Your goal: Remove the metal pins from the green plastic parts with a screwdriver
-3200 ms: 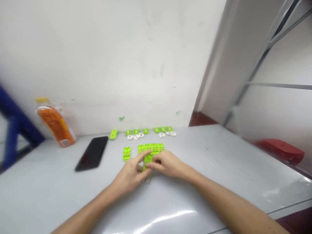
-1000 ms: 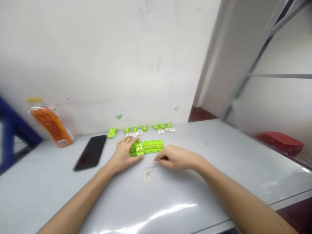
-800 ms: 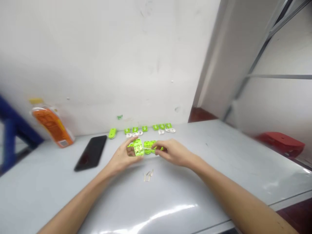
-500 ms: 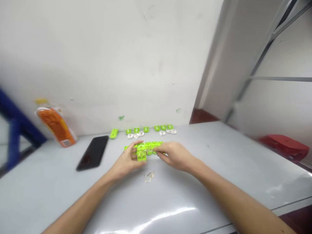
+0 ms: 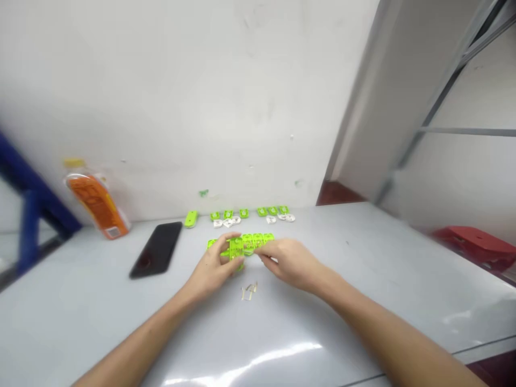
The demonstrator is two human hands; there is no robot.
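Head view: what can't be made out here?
All in the head view:
Thin item in the right hand: too small to identify, one end hidden by fingers.
Green case in the left hand: inner parts too small and blurred.
Row of green cases: partly hidden behind the hands.
Bottle: lettering blurred.
Red object: cut off by the right edge.

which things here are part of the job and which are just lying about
Likely the job:
green shell in left hand
thin piece in right hand
other green shells
white pieces
thin strips

Likely just lying about:
phone
bottle
red object
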